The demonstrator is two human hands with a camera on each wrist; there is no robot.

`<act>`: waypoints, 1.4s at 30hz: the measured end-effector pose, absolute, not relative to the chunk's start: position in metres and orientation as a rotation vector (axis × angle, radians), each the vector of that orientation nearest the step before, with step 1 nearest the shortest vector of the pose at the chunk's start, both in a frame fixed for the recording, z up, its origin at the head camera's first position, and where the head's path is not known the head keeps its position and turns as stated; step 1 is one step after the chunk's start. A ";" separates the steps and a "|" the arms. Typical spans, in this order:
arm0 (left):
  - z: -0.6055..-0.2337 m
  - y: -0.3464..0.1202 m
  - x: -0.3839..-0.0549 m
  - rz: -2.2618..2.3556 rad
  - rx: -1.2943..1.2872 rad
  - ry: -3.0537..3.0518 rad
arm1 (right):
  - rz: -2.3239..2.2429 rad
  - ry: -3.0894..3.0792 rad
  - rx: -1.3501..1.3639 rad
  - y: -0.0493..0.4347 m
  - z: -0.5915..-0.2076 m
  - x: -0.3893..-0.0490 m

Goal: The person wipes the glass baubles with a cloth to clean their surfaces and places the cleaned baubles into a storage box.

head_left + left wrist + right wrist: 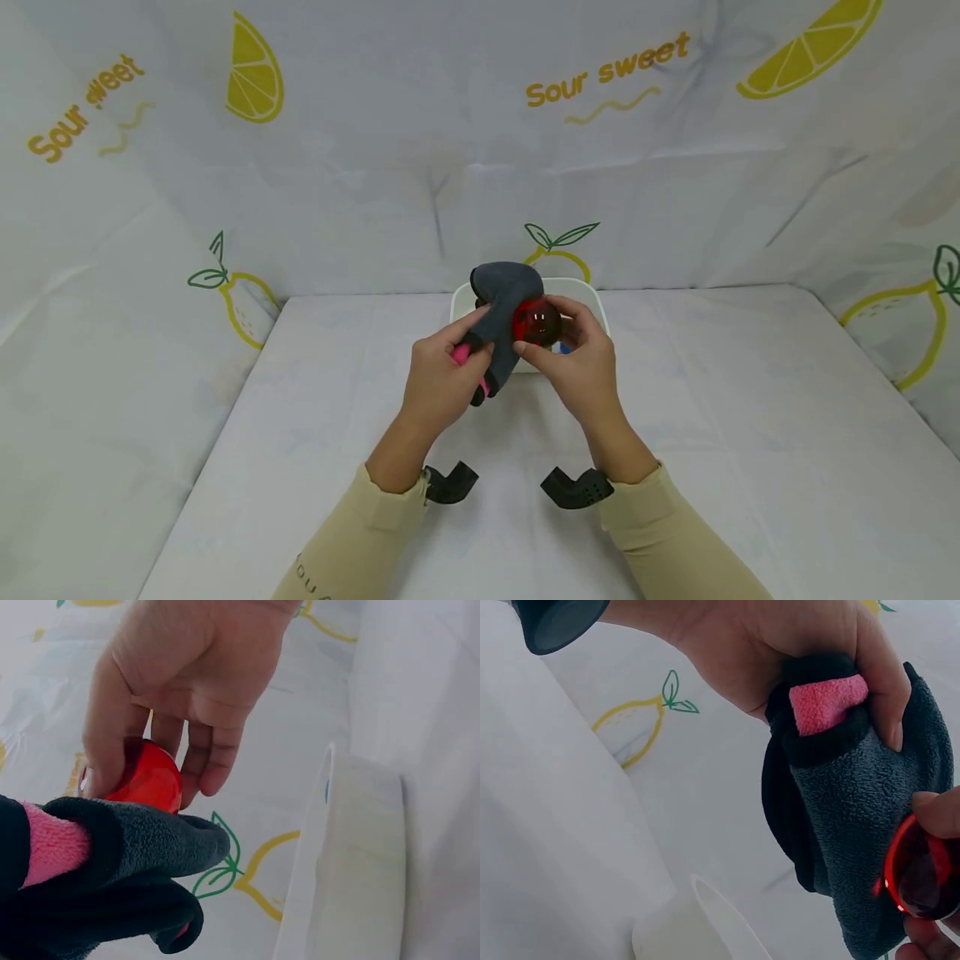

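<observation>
A dark grey cloth with black edging and pink patches [508, 292] hangs folded in my left hand [442, 375], whose thumb and fingers pinch its lower left part. My right hand [581, 358] grips a see-through red ball-like object [537, 323] between thumb and fingers. The red object [154, 778] touches the cloth [169, 836] in the left wrist view. Light glints off its smooth surface. From the right wrist view, the left hand [780, 645] is bunched around the cloth near a pink patch [826, 703]. Folds hide some fingertips.
Behind the hands stands a white container [581, 289], partly covered by them, with something blue [565, 348] inside. A white cloth with lemon prints covers the table [360, 350] and the wall behind. Black wrist mounts [450, 483] jut inward from both sleeves.
</observation>
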State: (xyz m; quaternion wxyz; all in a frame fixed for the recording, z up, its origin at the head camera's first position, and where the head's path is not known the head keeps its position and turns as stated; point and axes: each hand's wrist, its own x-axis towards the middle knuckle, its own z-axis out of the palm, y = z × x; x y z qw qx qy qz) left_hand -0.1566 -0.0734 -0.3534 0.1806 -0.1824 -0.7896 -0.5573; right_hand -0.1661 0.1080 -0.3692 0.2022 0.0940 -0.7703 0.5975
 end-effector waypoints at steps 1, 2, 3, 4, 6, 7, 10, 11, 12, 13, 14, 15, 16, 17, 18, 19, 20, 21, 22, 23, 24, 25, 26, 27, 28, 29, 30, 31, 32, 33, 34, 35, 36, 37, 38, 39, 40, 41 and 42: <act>-0.353 -0.074 -0.157 -1.572 -0.506 -2.230 | 1.677 -2.147 0.288 0.108 -0.368 -0.166; -0.354 -0.074 -0.157 -1.570 -0.498 -2.229 | 1.689 -2.142 0.315 0.108 -0.367 -0.165; -0.353 -0.075 -0.158 -1.567 -0.491 -2.228 | 1.701 -2.135 0.343 0.108 -0.366 -0.164; -0.353 -0.075 -0.158 -1.563 -0.484 -2.227 | 1.719 -2.128 0.372 0.107 -0.365 -0.164; -0.352 -0.076 -0.158 -1.563 -0.478 -2.223 | 1.769 -2.120 0.413 0.107 -0.362 -0.162; -0.352 -0.077 -0.158 -1.565 -0.477 -2.223 | 1.799 -2.115 0.427 0.107 -0.361 -0.161; -0.352 -0.077 -0.159 -1.576 -0.470 -2.223 | 1.880 -2.092 0.455 0.107 -0.358 -0.158; -0.352 -0.077 -0.159 -1.583 -0.470 -2.222 | 1.904 -2.077 0.465 0.106 -0.357 -0.157; -0.352 -0.077 -0.159 -1.591 -0.474 -2.222 | 1.926 -2.055 0.482 0.106 -0.357 -0.156; -0.353 -0.076 -0.159 -1.598 -0.479 -2.224 | 1.945 -2.026 0.503 0.106 -0.356 -0.156; -0.353 -0.075 -0.159 -1.600 -0.482 -2.229 | 1.959 -1.997 0.524 0.107 -0.357 -0.155; -0.353 -0.075 -0.159 -1.602 -0.487 -2.232 | 1.966 -1.969 0.544 0.107 -0.357 -0.156; -0.353 -0.074 -0.159 -1.602 -0.491 -2.236 | 1.971 -1.942 0.563 0.107 -0.358 -0.156; -0.353 -0.073 -0.159 -1.599 -0.491 -2.244 | 1.968 -1.918 0.580 0.107 -0.358 -0.157; -0.353 -0.073 -0.159 -1.596 -0.492 -2.250 | 1.956 -1.900 0.596 0.107 -0.359 -0.157; -0.353 -0.072 -0.159 -1.595 -0.490 -2.255 | 1.939 -1.887 0.606 0.107 -0.359 -0.158; -0.353 -0.072 -0.159 -1.594 -0.487 -2.259 | 1.913 -1.883 0.608 0.106 -0.360 -0.158; -0.353 -0.072 -0.158 -1.596 -0.488 -2.260 | 1.882 -1.886 0.602 0.106 -0.360 -0.159; -0.353 -0.071 -0.158 -1.600 -0.487 -2.262 | 1.855 -1.890 0.593 0.106 -0.361 -0.160; -0.353 -0.071 -0.158 -1.605 -0.489 -2.261 | 1.832 -1.893 0.582 0.106 -0.361 -0.161; -0.353 -0.071 -0.157 -1.607 -0.491 -2.261 | 1.812 -1.900 0.565 0.106 -0.362 -0.162; -0.353 -0.071 -0.157 -1.611 -0.493 -2.262 | 1.800 -1.905 0.547 0.107 -0.363 -0.162; -0.352 -0.071 -0.156 -1.613 -0.496 -2.264 | 1.788 -1.912 0.527 0.107 -0.363 -0.163; -0.351 -0.071 -0.156 -1.614 -0.497 -2.267 | 1.782 -1.917 0.507 0.107 -0.364 -0.165; -0.350 -0.071 -0.155 -1.616 -0.500 -2.269 | 1.779 -1.919 0.487 0.108 -0.365 -0.165; -0.350 -0.071 -0.154 -1.614 -0.504 -2.272 | 1.765 -1.929 0.463 0.108 -0.366 -0.166; -0.349 -0.071 -0.154 -1.612 -0.508 -2.276 | 1.743 -1.944 0.437 0.109 -0.366 -0.167; -0.349 -0.071 -0.154 -1.610 -0.512 -2.277 | 1.720 -1.961 0.406 0.110 -0.367 -0.168; -0.348 -0.071 -0.153 -1.609 -0.517 -2.277 | 1.698 -1.983 0.371 0.111 -0.367 -0.168; -0.349 -0.071 -0.153 -1.610 -0.522 -2.276 | 1.680 -2.006 0.337 0.112 -0.367 -0.168; -0.349 -0.072 -0.153 -1.612 -0.528 -2.276 | 1.666 -2.029 0.303 0.112 -0.367 -0.168; -0.350 -0.072 -0.153 -1.611 -0.536 -2.274 | 1.655 -2.052 0.274 0.113 -0.367 -0.168; -0.350 -0.072 -0.153 -1.611 -0.544 -2.271 | 1.650 -2.075 0.248 0.113 -0.367 -0.168; -0.350 -0.072 -0.153 -1.613 -0.551 -2.269 | 1.649 -2.097 0.227 0.114 -0.367 -0.168; -0.351 -0.072 -0.153 -1.612 -0.558 -2.265 | 1.652 -2.116 0.217 0.114 -0.368 -0.168; -0.351 -0.072 -0.153 -1.611 -0.564 -2.262 | 1.656 -2.131 0.213 0.114 -0.368 -0.168; -0.351 -0.072 -0.152 -1.608 -0.570 -2.257 | 1.658 -2.144 0.214 0.114 -0.369 -0.168; -0.351 -0.072 -0.152 -1.602 -0.575 -2.250 | 1.661 -2.153 0.221 0.114 -0.370 -0.169; -0.350 -0.072 -0.153 -1.597 -0.577 -2.244 | 1.663 -2.161 0.231 0.114 -0.370 -0.169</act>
